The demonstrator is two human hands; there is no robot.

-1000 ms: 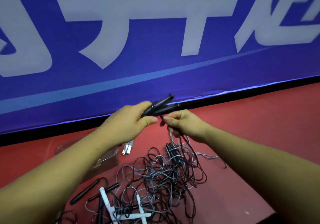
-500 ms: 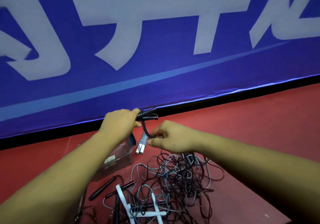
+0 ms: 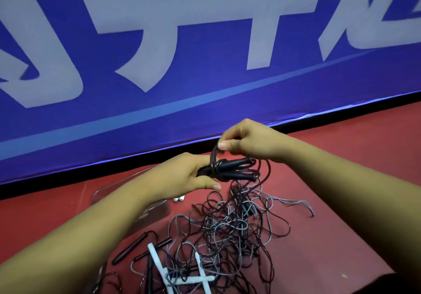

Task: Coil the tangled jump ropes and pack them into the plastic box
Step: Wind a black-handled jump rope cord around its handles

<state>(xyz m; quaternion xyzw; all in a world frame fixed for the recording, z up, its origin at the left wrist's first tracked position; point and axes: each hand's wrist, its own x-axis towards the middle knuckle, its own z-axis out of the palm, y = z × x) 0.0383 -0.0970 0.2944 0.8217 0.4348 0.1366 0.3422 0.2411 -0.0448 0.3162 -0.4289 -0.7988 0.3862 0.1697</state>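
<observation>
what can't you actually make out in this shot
Head view only:
plastic box: mostly covered by the left forearm; contents unseen.
black handles: near ends hidden inside the left hand.
white pieces: mostly hidden beneath that hand.
rope pile: strands overlap, bottom edge cuts it off; rope count unclear.
rope loop pinched by the right hand: its path is lost among strands.

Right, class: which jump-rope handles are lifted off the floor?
The black pair held in the left hand, with cord looped round them. The other black handles and the white handles lie on the red floor.
</observation>
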